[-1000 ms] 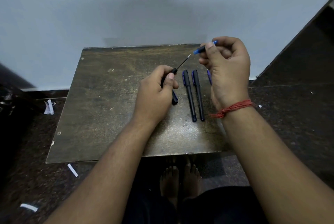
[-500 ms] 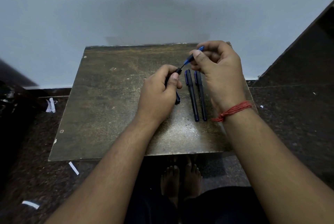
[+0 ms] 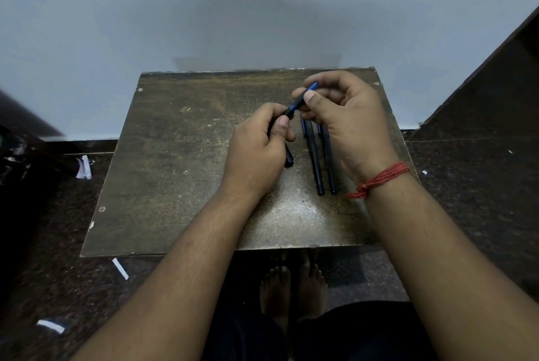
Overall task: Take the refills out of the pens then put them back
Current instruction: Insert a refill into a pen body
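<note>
Low in the frame, bare feet (image 3: 293,287) stand on the dark floor (image 3: 58,287) under the table (image 3: 175,171) edge. At mid-frame the left hand (image 3: 256,150) has its grip curled round a black pen barrel (image 3: 288,159), whose lower end pokes out below the fist. Just right, two pens (image 3: 320,162) lie side by side on the table, partly under the right hand (image 3: 350,121). Higher up, that hand pinches the blue refill end (image 3: 306,95), which meets the barrel's top.
</note>
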{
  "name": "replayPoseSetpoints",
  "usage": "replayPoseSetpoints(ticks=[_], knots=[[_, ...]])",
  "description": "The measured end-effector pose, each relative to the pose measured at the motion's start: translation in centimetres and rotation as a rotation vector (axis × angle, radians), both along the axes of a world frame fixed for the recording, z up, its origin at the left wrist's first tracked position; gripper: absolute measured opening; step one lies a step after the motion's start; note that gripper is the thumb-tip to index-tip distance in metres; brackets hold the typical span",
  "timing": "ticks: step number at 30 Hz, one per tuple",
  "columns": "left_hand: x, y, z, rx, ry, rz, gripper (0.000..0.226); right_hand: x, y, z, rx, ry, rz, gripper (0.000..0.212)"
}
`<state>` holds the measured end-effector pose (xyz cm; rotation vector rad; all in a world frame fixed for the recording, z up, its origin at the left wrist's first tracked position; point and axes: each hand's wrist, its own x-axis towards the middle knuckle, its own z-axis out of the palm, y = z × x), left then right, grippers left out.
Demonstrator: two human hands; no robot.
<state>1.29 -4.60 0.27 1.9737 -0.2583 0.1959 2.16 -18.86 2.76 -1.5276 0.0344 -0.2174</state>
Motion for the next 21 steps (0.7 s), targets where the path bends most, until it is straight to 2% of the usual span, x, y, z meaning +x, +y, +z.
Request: replayPoseSetpoints(ticks=[7, 13, 21], knots=[[0.02, 0.12, -0.19, 0.038, -0.047, 0.019, 0.013, 0.24, -0.55, -0.03, -0.014, 0.026, 0.06, 0.014], [-0.01, 0.03, -0.38, 0.075, -0.098, 0.041, 0.011, 0.32, -0.94, -0.24, -0.118, 0.009, 0.043, 0.011], [0.22, 0.01, -0.59, 0.11, -0.132, 0.024, 0.01, 0.26, -1.01, -0.38, -0.196, 0.035, 0.016, 0.025]])
